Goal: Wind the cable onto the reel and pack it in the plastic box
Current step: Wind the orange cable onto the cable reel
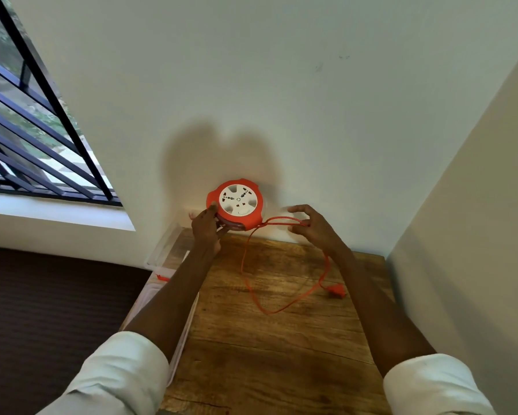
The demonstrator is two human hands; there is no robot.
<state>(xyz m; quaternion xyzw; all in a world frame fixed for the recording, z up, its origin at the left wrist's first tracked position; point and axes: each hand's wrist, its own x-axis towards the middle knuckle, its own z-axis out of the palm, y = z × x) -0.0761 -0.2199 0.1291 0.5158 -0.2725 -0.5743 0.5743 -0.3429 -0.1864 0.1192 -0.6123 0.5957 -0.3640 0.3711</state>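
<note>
White sleeves (123, 366) frame the wooden surface (266, 354). An orange cable (253, 295) loops across it, its plug (337, 291) lying at the right. The clear box (165, 250) sits at the left edge. Farther on, the right hand (311, 224) pinches the cable; the left hand (206, 230) grips the reel (236, 203), held up against the wall (281, 100).

Home room: wooden table (281, 339), barred window (27, 130).

Glossy plastic reel (235, 205), grained wooden table (281, 339), clear plastic box (165, 250).
</note>
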